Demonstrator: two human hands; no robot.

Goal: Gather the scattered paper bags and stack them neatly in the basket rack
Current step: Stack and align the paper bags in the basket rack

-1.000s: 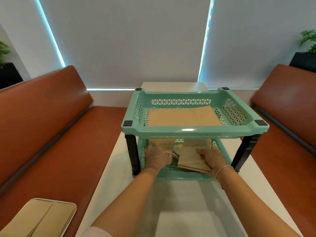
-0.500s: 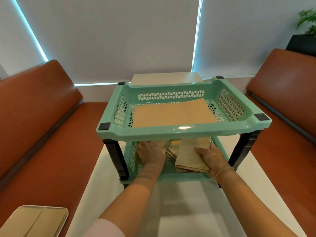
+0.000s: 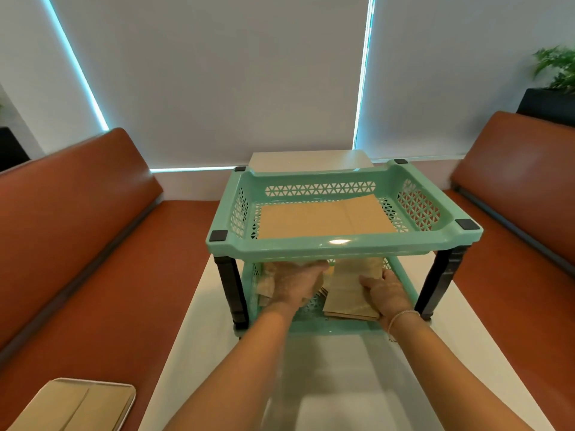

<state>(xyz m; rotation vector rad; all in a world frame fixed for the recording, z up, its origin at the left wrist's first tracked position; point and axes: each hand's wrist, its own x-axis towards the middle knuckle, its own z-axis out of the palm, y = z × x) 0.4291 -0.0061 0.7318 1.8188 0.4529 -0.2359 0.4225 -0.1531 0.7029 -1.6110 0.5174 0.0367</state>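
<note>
Seemingly bags [image 3: 351,293] within right grip [image 3: 385,293].

A two-tier basket rack [image 3: 342,244] stands on a table [image 3: 326,384], between a bench on the left [image 3: 93,244] and a bench on the right [image 3: 513,213]. A flat paper bag [image 3: 323,217] lies in the upper basket; in the lower one, the left hand [image 3: 294,286] and right hand [image 3: 385,292] rest on a pile of bags [image 3: 351,290]. A tray [image 3: 124,396] holding another bag [image 3: 71,409] lies on the left bench, nearest the viewer.
</note>
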